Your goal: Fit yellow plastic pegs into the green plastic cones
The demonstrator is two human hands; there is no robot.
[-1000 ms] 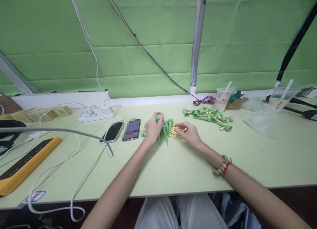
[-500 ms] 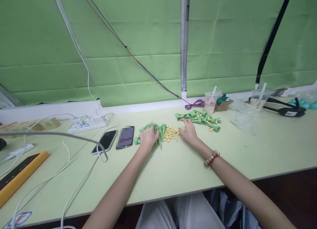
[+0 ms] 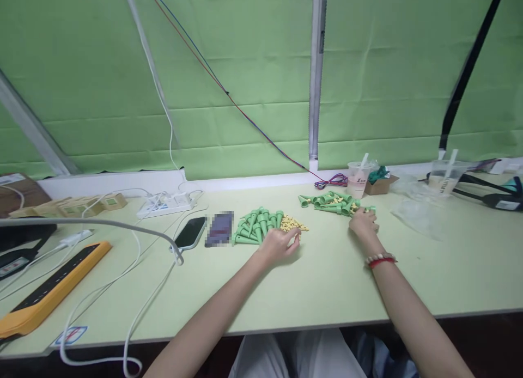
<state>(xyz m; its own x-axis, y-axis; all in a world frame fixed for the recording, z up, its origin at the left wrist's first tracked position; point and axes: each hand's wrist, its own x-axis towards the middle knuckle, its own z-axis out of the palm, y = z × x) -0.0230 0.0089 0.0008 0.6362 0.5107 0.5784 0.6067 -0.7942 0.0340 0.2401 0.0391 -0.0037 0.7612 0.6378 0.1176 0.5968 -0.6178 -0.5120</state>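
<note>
L hand (image 3: 279,245) held by yellow pcs (image 3: 289,223), fingers half-curled, grip unclear; R hand (image 3: 364,224) placed at far-right green cones (image 3: 334,209), fingers bent, hold can't be seen.

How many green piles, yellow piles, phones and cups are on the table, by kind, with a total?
Green piles: 2
Yellow pile: 1, not counting stray yellow bits in the right green pile
Phones: 2, one pixelated
Cups: 2
Total: 7

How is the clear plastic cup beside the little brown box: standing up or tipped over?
Upright: the clear plastic cup has its rim on top, with a white straw poking up.
</note>
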